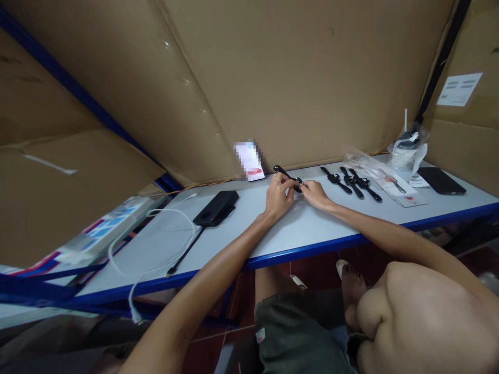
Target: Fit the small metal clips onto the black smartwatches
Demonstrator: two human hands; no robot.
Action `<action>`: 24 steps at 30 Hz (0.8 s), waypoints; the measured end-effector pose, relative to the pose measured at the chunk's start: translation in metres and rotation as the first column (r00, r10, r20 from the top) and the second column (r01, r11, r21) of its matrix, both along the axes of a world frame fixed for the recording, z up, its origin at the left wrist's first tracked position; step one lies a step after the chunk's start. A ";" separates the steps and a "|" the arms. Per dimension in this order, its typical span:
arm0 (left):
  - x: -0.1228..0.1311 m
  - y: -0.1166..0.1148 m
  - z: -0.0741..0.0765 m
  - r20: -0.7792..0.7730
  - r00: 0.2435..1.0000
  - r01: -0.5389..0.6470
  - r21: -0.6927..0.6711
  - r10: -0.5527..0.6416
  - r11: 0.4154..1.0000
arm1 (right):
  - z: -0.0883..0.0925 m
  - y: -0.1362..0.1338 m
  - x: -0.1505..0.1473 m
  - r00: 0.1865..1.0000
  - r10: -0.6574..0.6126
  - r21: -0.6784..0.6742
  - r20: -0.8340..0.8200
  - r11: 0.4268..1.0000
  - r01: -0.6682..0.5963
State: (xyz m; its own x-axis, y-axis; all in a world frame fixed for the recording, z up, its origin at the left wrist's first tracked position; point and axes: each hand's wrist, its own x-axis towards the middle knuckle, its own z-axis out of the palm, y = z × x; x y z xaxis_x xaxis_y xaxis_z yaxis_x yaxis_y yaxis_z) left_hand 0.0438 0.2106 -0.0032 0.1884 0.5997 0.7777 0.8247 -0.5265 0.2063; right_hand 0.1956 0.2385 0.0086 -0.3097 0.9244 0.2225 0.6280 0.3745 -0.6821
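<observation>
A black two-handled tool that looks like a spokeshave (280, 170) is held between my hands over the middle of the table. My left hand (277, 196) has its fingers closed around it, with one handle sticking out beyond them toward the back. At its middle and near end, my right hand (314, 194) pinches with thumb and fingers; the exact grip is partly hidden. To the right lie several more black spokeshaves (354, 182) side by side on the tabletop.
A lit phone (250, 161) leans on the cardboard wall behind. Left of my hands lie a black device (216, 208) and white cables (152, 267). At the right are plastic packets (405, 196), a bagged cup (405, 153) and a dark phone (442, 181). The table has a blue edge (307, 251).
</observation>
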 end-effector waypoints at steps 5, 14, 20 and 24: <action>0.000 0.000 0.000 0.035 0.999 0.005 -0.035 -0.004 0.999 | -0.002 0.001 0.000 0.999 0.002 0.004 -0.043 1.000 -0.002; -0.005 0.005 -0.004 0.161 0.987 -0.002 -0.007 0.003 1.000 | -0.003 0.000 0.000 0.994 0.018 -0.006 -0.104 1.000 -0.019; -0.008 0.009 -0.004 0.239 0.971 -0.026 -0.003 0.026 1.000 | -0.001 -0.002 0.002 0.992 0.018 -0.008 -0.122 1.000 -0.019; -0.009 0.010 -0.005 0.238 0.971 -0.028 -0.009 0.029 1.000 | 0.000 -0.002 0.002 0.992 0.023 -0.001 -0.126 1.000 -0.023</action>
State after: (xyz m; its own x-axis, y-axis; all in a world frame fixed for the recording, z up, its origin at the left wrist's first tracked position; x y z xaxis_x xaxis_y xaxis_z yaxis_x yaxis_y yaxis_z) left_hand 0.0350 0.2202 -0.0079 -0.0192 0.6068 0.7946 0.7659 -0.5019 0.4018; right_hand 0.1980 0.2367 0.0083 -0.3001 0.9180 0.2593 0.5281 0.3862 -0.7563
